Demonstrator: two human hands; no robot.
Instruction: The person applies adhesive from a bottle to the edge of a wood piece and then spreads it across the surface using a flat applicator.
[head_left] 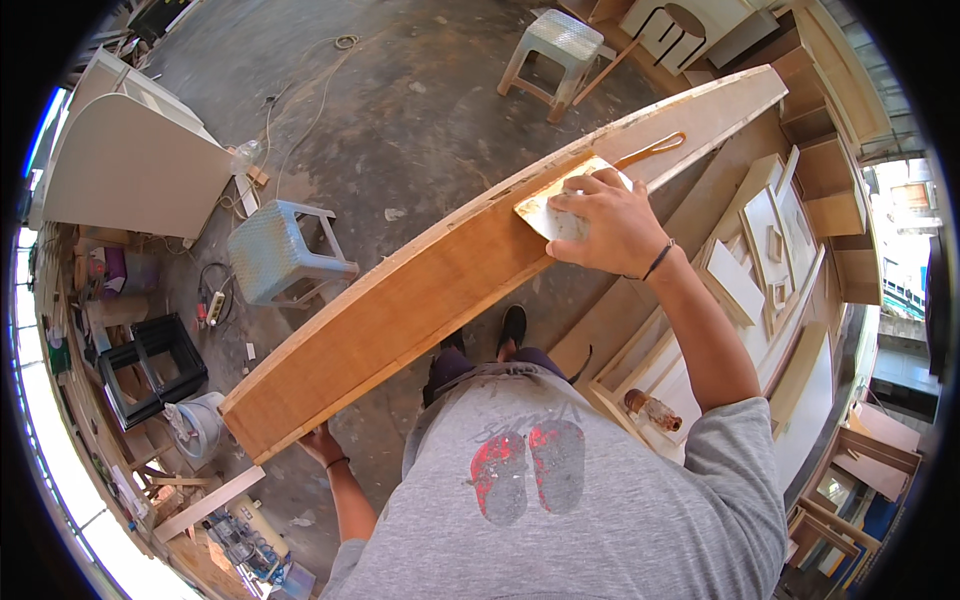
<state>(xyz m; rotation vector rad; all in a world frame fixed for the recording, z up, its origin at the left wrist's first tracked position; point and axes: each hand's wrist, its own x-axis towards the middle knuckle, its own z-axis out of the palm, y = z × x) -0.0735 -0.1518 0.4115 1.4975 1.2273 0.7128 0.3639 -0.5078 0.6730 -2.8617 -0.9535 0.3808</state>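
A long wooden board with a slightly curved edge slants across the view from lower left to upper right. Shiny orange-brown glue coats its lower left stretch, while its far right end is pale and dry-looking. My right hand is closed on a flat, stained scraper, pressed to the board's face. Just beyond the scraper lies a looped bead of brown glue. My left hand holds the board's lower edge near its left end; the board hides most of its fingers.
Two plastic stools stand beyond the board. To the right, wooden panels and frames are stacked, with a brown-stained bottle on them. A white bucket sits by the board's left end. Cables trail over the floor.
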